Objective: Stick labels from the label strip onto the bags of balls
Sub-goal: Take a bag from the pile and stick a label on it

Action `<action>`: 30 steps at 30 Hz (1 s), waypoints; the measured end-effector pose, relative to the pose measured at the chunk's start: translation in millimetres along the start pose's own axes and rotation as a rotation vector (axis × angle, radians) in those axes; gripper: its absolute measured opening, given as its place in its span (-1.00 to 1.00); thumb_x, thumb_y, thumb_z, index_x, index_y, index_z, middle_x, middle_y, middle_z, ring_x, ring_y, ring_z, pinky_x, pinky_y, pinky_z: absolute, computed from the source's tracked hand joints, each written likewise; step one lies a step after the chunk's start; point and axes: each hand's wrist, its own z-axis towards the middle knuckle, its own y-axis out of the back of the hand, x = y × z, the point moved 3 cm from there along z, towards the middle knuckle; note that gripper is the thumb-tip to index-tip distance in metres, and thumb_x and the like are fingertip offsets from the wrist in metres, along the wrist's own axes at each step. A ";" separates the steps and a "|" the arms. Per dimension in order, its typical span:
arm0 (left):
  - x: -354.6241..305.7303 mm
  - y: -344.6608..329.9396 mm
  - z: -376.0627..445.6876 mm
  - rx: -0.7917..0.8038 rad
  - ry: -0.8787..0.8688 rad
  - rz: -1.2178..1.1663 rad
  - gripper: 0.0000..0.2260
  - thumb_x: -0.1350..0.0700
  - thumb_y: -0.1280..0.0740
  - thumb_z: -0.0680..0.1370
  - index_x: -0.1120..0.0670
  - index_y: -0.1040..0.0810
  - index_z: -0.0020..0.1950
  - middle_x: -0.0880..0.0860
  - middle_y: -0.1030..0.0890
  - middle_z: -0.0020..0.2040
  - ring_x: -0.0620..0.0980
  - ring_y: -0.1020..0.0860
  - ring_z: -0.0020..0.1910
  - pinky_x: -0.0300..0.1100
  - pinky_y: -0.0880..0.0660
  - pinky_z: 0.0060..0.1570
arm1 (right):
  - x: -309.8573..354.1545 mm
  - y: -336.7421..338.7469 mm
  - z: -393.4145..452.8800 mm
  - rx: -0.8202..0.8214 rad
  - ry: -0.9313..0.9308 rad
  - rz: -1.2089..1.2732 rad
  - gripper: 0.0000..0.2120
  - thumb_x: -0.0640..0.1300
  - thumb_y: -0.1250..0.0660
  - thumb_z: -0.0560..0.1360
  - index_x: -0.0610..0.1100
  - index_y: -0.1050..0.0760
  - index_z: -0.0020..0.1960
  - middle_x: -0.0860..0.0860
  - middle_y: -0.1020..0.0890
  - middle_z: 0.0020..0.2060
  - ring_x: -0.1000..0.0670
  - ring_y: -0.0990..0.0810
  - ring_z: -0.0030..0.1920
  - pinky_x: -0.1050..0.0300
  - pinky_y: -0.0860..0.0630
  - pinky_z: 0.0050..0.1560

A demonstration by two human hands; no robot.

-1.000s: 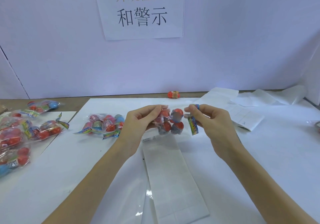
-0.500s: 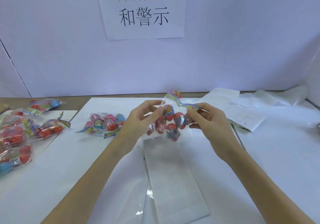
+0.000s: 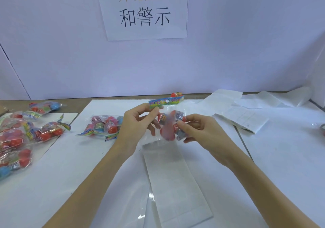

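A clear bag of red balls (image 3: 169,125) with a colourful header card hangs upright between both hands, above the white label strip (image 3: 174,183) lying on the table. My left hand (image 3: 139,122) pinches the bag's top left corner just under the header. My right hand (image 3: 198,129) grips the bag's right side around the balls. The balls in the bag look blurred.
Another bag of balls (image 3: 103,125) lies left of my left hand. Several more bags (image 3: 21,136) are heaped at the far left. A loose ball (image 3: 176,94) sits near the back wall. Folded label sheets (image 3: 242,116) lie at the right.
The bag has turned from lying sideways to hanging upright with its header on top. My right hand slid from the header end down to the bag's right side.
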 end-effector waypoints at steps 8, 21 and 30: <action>5.1 5.6 4.7 -0.172 -0.023 0.040 -0.88 0.14 -0.41 0.64 0.12 -0.69 -0.07 0.03 -0.54 -0.37 0.02 -0.44 -0.48 -0.18 -0.42 -0.53 | 4.3 -4.4 -2.8 0.126 -0.021 0.073 -0.76 -0.07 -0.43 0.60 -0.19 -0.60 0.18 -0.13 -0.74 -0.14 0.02 -0.67 -0.23 0.21 -0.58 -0.15; 2.7 8.3 3.6 -0.232 -0.070 0.035 -0.84 0.03 -0.40 0.65 0.10 -0.67 -0.02 0.07 -0.57 -0.31 0.01 -0.50 -0.39 -0.16 -0.45 -0.43 | 3.2 1.0 -3.2 0.063 0.049 0.117 -0.86 -0.22 -0.38 0.64 -0.31 -0.63 0.07 -0.22 -0.75 -0.17 -0.07 -0.70 -0.24 0.22 -0.60 -0.21; -7.4 -9.3 -6.3 0.054 -0.171 0.026 -0.29 0.17 -0.43 0.63 -0.36 -0.14 0.56 0.10 -0.71 0.08 0.08 -0.71 0.02 -0.14 -0.64 0.04 | 0.6 -4.0 -1.6 -0.002 0.119 0.090 -0.71 -0.20 -0.41 0.63 -0.08 -0.51 0.34 -0.04 -0.78 0.00 -0.05 -0.77 0.00 0.18 -0.65 -0.06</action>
